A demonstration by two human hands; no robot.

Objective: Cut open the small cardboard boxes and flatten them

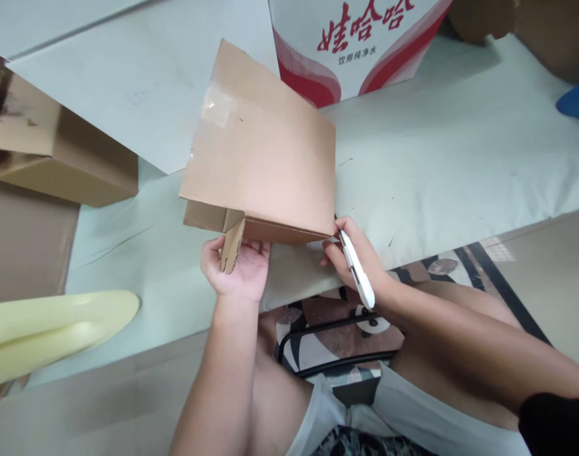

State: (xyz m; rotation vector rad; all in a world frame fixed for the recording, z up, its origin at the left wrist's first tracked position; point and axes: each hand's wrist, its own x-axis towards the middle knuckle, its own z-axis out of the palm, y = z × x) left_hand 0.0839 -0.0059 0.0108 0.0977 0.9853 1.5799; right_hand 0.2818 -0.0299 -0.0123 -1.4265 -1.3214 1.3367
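Note:
A brown cardboard box (265, 145) is tilted up in front of me, with a piece of clear tape near its upper left edge and open flaps at its lower left. My left hand (239, 266) grips the box from below, thumb beside a narrow torn flap (232, 247) and fingers partly hidden under it. At the box's lower right corner, my right hand (353, 256) is closed around a white utility knife (358, 272). The handle points down toward me. Its front end is at the box corner, where I cannot make out the blade clearly.
Behind the box stands a white and red carton (360, 50), beside a large white panel (128, 82). Another cardboard box (80, 152) is at the left. A pale yellow curved object (61, 329) juts in at lower left, and a blue object (577, 101) shows far right. Pale cloth (460, 145) covers the table.

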